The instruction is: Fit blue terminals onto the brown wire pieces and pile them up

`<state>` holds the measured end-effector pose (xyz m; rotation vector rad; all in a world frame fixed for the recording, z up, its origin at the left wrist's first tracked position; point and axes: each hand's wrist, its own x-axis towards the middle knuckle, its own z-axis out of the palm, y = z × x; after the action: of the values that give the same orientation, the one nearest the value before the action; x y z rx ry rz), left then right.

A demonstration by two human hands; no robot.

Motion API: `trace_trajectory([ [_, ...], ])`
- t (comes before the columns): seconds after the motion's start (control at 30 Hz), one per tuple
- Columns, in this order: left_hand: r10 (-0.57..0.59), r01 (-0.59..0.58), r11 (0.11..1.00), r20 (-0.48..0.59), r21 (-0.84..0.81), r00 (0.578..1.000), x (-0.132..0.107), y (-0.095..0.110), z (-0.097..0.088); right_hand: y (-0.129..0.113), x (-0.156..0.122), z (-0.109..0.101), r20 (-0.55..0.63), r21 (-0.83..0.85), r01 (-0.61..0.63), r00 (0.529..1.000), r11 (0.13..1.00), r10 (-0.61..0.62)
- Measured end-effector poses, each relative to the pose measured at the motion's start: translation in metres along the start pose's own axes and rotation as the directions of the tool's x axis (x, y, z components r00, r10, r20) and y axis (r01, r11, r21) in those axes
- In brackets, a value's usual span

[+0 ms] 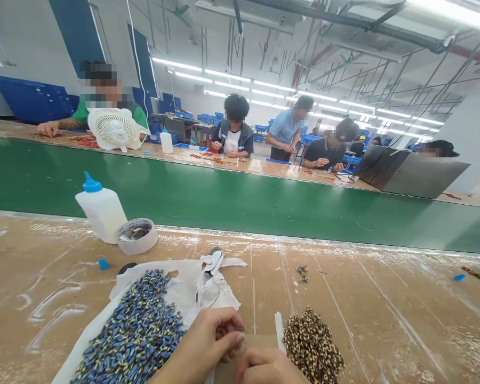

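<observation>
Just right of the blue pile, my left hand is closed, thumb against the curled fingers. Anything in its pinch is too small to make out. Low at the frame's bottom edge, my right hand is curled close beside the left one, and what its fingertips hold is hidden. A heap of small blue, yellow and dark pieces lies on a white cloth to the left. On the right is a heap of small brown and gold pieces, with a narrow white strip along its left side.
A white squeeze bottle with a blue cap and a tape roll holding small bits stand at back left. Several loose pieces lie beyond the right heap. A green conveyor belt crosses behind; several people sit or stand beyond it near a fan.
</observation>
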<state>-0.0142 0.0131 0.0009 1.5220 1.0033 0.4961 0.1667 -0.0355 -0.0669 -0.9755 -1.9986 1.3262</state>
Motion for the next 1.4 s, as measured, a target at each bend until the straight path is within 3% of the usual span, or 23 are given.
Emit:
trace_trajectory([
  [0.17, -0.014, 0.015, 0.999, 0.025, -0.050, 1.000, -0.001, 0.002, 0.003, -0.041, -0.008, -0.011, -0.033, 0.007, 0.097, 0.995, 0.995, -0.097],
  [0.3, -0.011, 0.014, 0.998, 0.036, -0.063, 0.999, 0.000, -0.001, 0.004, -0.062, -0.016, -0.016, -0.060, 0.031, 0.042, 0.997, 0.999, -0.040],
  [0.6, 0.022, -0.021, 1.000, 0.053, -0.021, 0.998, 0.000, -0.005, 0.008, -0.073, -0.023, -0.033, -0.120, 0.101, -0.067, 0.990, 0.993, 0.079],
  [0.7, 0.004, 0.005, 0.996, 0.094, -0.090, 0.996, 0.000, -0.007, 0.012, -0.071, -0.027, -0.041, -0.325, 0.137, -0.135, 0.930, 0.981, 0.173],
  [0.8, -0.012, 0.027, 0.991, 0.120, -0.128, 0.993, 0.000, -0.008, 0.015, -0.068, -0.028, -0.047, -0.565, 0.138, -0.141, 0.802, 0.980, 0.195],
  [0.87, -0.020, 0.036, 0.991, 0.127, -0.130, 0.992, 0.000, -0.008, 0.017, -0.065, -0.028, -0.048, -0.644, 0.097, -0.145, 0.745, 0.985, 0.173],
  [0.9, -0.021, 0.038, 0.991, 0.130, -0.128, 0.991, 0.001, -0.007, 0.017, -0.064, -0.027, -0.048, -0.653, 0.069, -0.154, 0.740, 0.986, 0.162],
  [1.1, -0.016, 0.034, 0.993, 0.145, -0.117, 0.989, -0.001, -0.004, 0.018, -0.058, -0.023, -0.041, -0.590, -0.125, -0.194, 0.803, 0.973, 0.084],
  [1.4, -0.019, 0.033, 0.995, 0.156, -0.090, 0.988, 0.000, -0.007, 0.019, -0.058, -0.023, -0.040, -0.550, -0.171, -0.176, 0.833, 0.969, 0.054],
])
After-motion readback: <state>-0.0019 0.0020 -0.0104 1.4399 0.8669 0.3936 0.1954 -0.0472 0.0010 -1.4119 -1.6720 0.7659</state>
